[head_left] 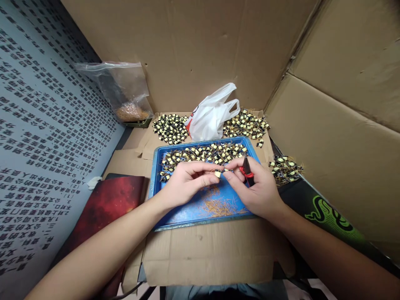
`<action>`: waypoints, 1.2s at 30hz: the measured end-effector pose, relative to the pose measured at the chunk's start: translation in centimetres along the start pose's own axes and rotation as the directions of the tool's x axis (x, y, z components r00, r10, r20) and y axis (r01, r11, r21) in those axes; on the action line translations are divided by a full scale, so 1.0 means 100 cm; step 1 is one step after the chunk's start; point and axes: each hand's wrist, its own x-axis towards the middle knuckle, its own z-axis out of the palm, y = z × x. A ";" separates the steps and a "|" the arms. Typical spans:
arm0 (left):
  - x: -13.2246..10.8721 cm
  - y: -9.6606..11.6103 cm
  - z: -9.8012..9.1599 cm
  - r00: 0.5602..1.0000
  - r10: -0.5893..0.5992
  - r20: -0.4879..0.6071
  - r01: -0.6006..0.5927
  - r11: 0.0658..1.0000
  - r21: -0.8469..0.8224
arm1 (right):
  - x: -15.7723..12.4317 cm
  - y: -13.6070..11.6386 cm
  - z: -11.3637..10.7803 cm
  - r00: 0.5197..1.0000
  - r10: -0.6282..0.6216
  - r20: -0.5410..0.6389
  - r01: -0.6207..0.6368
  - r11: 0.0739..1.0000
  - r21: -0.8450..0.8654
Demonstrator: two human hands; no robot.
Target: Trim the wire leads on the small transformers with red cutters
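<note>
Over the blue tray (187,218), my left hand (190,180) pinches a small wire-wound coil (218,173) wrapped in yellow tape, between thumb and forefinger. Thin copper-coloured leads stick out of it. My right hand (254,187) is closed around red-handled cutting pliers (247,170), whose dark jaws point up and away from the coil. The right thumb and forefinger meet close beside the coil, at its leads; whether they grip a lead is too small to tell. Behind both hands, many similar coils (206,153) lie heaped in the tray's far half.
Copper-coloured wire clippings (220,207) are scattered in the tray. Behind it are a left coil pile (171,129), a white plastic bag (208,118) and a right coil pile (246,125). More coils (285,168) lie at right. A clear bag (131,110) stands back left. Cardboard walls (193,54) enclose the table.
</note>
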 end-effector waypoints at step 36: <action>0.001 -0.005 -0.003 0.990 -0.083 0.114 0.107 0.968 -0.225 | 0.000 0.001 0.000 0.991 0.004 0.137 -0.015 0.997 0.073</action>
